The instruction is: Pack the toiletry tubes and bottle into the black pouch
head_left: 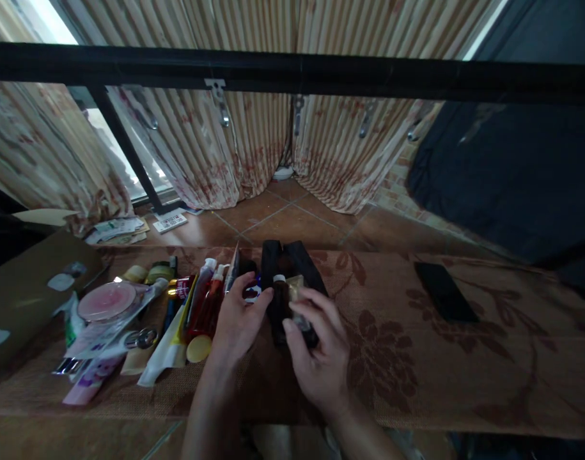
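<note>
A small black bag lies unfolded on the cloth in front of me, and a white-capped bottle stands in it. In my right hand, between thumb and fingers, is a small clear-and-yellowish item, held over the bag; its exact kind is unclear. My left hand is at the bag's left edge, thumb and forefinger apart. A blue-and-white item shows between those fingers, and I see no firm grip on it. Beside this hand lie a red pump bottle and a round yellow lid.
Tubes and jars crowd the left, among them a pink round container and a white-yellow tube. A cardboard box stands far left. A black phone lies right. A dark rail crosses before curtains.
</note>
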`<state>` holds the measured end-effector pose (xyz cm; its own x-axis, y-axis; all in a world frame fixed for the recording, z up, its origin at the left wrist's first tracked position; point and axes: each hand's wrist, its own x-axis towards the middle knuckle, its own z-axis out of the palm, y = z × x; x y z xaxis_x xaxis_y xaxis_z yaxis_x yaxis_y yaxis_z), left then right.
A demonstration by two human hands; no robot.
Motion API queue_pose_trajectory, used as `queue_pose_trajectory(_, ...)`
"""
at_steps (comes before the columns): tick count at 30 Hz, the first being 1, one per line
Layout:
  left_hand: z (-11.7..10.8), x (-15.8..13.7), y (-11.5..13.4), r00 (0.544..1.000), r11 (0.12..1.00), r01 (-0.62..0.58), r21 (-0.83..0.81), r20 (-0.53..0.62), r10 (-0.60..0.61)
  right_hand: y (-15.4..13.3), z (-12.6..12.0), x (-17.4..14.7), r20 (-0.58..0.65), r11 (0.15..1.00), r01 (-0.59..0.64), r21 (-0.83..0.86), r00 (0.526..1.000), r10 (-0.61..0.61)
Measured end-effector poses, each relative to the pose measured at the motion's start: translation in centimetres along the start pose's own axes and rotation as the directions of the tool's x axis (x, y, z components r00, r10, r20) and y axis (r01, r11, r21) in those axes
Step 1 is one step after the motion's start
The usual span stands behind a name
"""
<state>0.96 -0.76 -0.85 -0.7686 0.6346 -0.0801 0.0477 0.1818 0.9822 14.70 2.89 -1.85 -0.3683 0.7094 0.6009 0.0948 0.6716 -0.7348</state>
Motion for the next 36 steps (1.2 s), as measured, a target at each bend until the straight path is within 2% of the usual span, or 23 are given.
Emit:
queue_pose_trajectory(3, -0.3, 0.1, -0.6, 0.998, 0.998, -0.055, 0.019, 0.005, 0.055, 1.1, -0.6, 0.8, -0.184, 0.991, -0.074, -0.113, 0.982, 0.052)
queue_pose_trajectory(7, -0.4, 0.2, -1.4, 0.989, 0.989, -0.131, 0.074, 0.073, 0.126, 3.6, -1.2, 1.7, -0.259, 0.944, -0.295, -0.147, 0.933, 0.251)
queue_pose_trajectory(9, -0.2, 0.2, -1.6, 0.978, 0.981, -0.179, 0.080, 0.120, 0.169, 4.9, -1.6, 1.8, -0.215, 0.891, -0.440, -0.110, 0.886, 0.411)
queue_pose_trajectory(11, -0.1, 0.2, -1.6, 0.970, 0.970, -0.219, 0.103, 0.127, 0.206, 5.9, -1.9, 1.8, -0.057, 0.829, -0.559, -0.022, 0.828, 0.558)
queue_pose_trajectory(13, 0.0, 0.2, -1.5, 0.968, 0.960, -0.239, 0.143, 0.112, 0.224, 6.4, -2.1, 1.7, 0.039, 0.788, -0.614, 0.057, 0.790, 0.612)
queue_pose_trajectory(15, 0.2, 0.2, -1.3, 0.968, 0.953, -0.247, 0.174, 0.095, 0.233, 6.5, -2.3, 1.8, 0.000, 0.784, -0.608, 0.128, 0.790, 0.613)
queue_pose_trajectory(19, 0.5, 0.3, -1.4, 0.963, 0.941, -0.270, 0.203, 0.040, 0.267, 6.6, -2.9, 1.9, -0.207, 0.809, -0.525, 0.265, 0.788, 0.580)
queue_pose_trajectory(22, 1.0, 0.5, -1.7, 0.939, 0.918, -0.343, 0.198, 0.035, 0.343, 7.0, -3.4, 2.1, -0.318, 0.828, -0.464, 0.315, 0.770, 0.553)
queue_pose_trajectory(25, 1.7, 0.7, -1.8, 0.921, 0.907, -0.389, 0.164, 0.065, 0.383, 7.4, -3.7, 2.3, -0.275, 0.786, -0.500, 0.363, 0.748, 0.604)
queue_pose_trajectory(31, 2.5, 0.5, -1.7, 0.937, 0.933, -0.338, 0.121, 0.139, 0.322, 8.1, -3.8, 2.5, -0.247, 0.690, -0.542, 0.480, 0.671, 0.699)
queue_pose_trajectory(36, 2.7, 0.1, -1.1, 0.928, 0.929, -0.361, 0.080, 0.130, 0.349, 8.0, -3.9, 2.6, -0.228, 0.670, -0.547, 0.501, 0.664, 0.712)
